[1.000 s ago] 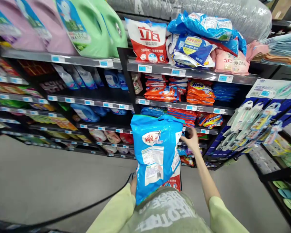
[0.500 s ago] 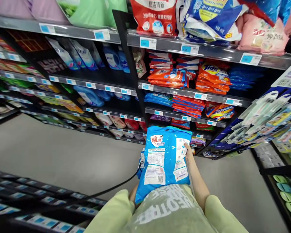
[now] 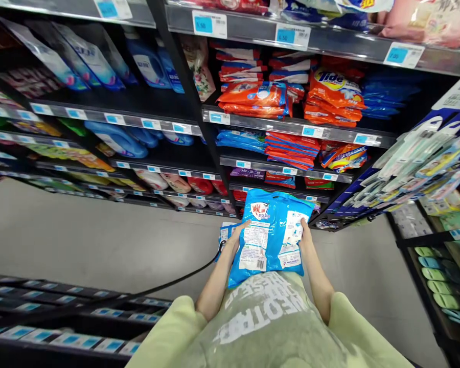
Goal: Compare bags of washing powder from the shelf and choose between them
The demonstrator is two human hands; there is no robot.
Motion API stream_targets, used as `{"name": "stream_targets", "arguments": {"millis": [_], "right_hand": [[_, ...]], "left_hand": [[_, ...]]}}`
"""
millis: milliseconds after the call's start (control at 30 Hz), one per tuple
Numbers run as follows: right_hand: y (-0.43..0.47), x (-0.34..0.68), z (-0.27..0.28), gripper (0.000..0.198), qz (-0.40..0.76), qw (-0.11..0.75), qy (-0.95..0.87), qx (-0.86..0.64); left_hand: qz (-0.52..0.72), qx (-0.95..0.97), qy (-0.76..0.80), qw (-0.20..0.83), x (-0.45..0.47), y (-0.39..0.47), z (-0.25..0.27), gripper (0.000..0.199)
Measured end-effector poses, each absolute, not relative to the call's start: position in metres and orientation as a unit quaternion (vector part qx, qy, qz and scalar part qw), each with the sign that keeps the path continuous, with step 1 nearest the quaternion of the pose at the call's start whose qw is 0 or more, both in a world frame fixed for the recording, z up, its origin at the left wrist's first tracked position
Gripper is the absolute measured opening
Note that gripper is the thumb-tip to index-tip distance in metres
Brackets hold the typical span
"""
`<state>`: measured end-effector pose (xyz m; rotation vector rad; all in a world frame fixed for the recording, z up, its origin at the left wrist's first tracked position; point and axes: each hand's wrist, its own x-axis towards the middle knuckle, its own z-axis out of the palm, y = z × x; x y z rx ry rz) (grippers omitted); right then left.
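A blue bag of laundry powder (image 3: 276,232) with white printed panels is held upright before my chest. My left hand (image 3: 238,235) grips its left edge, and my right hand (image 3: 305,231) clasps the right edge with the thumb on the front; the other fingers are hidden behind the bag. Just beyond my left hand, lower down, a second blue packet (image 3: 226,234) shows partly. A black cord (image 3: 191,272) runs from near that packet to the lower left.
Ahead, shelves (image 3: 253,122) carry stacked orange Tide bags (image 3: 335,94), red and blue packets and blue detergent bottles (image 3: 147,59). Toothbrush packs (image 3: 417,163) hang at the right. Slippers (image 3: 437,278) fill a rack on the far right. Another shelf unit (image 3: 72,335) stands lower left.
My left hand has come up from below the bag to grip its left edge. The bag has shifted slightly right, and the shelves appear nearer and higher in view.
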<state>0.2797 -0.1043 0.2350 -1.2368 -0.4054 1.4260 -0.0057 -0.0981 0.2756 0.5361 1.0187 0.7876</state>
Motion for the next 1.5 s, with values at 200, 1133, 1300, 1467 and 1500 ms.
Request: {"name": "stream_targets", "arguments": {"millis": [200,1133,1300,1467,1500], "right_hand": [[-0.119,0.287,0.21,0.061,0.686,0.489,-0.135,-0.522],[-0.103,0.291,0.377,0.045,0.59,0.532,-0.212,-0.569],[-0.103,0.285,0.382,0.039,0.586,0.513,-0.22,-0.587],[-0.102,0.283,0.382,0.039,0.586,0.512,-0.209,-0.592],[-0.102,0.283,0.382,0.039,0.583,0.514,-0.209,-0.593]], "left_hand": [[0.402,0.253,0.438,0.763,0.012,-0.099,0.272,0.078],[0.47,0.274,0.433,0.719,-0.004,-0.065,0.385,0.049],[0.467,0.256,0.443,0.721,-0.007,-0.069,0.374,0.05],[0.466,0.251,0.448,0.721,-0.009,-0.066,0.37,0.049],[0.467,0.249,0.448,0.72,-0.01,-0.065,0.368,0.048]]}}
